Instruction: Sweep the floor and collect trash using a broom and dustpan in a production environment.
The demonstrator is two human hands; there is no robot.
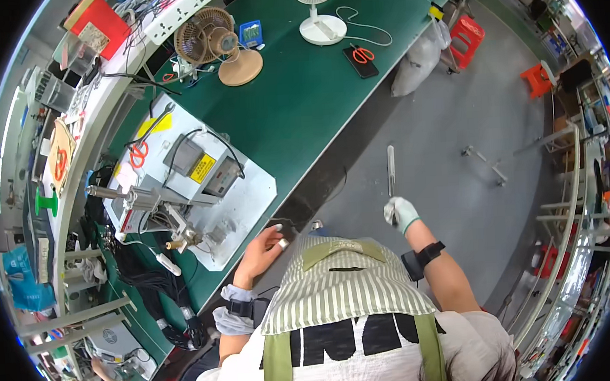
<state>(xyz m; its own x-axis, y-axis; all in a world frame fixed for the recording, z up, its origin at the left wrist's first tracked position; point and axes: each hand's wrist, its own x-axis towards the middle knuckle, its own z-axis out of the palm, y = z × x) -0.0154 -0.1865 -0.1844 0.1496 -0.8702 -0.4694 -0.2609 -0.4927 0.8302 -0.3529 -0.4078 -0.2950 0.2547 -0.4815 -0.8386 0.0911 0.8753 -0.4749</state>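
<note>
My right hand (401, 214), in a white glove with a green cuff, is closed round the lower end of a long, narrow silver metal tool (391, 169). The tool points away from me above the grey floor; its exact kind is unclear. Bare except for white covers on fingertips, my left hand (260, 253) is held beside the table edge with its fingers apart and nothing in them. Just left of it, a bench machine (178, 197) with a metal shaft and a control box stands on a white base plate (260, 186).
The green table (293, 101) carries a beige fan (241, 67), a white fan (323, 29), a phone with red scissors (362, 54) and bundled black cables (148, 281). Red stools (466, 40) and a plastic bag (419, 60) stand beyond. Another person's arm (111, 380) shows lower left.
</note>
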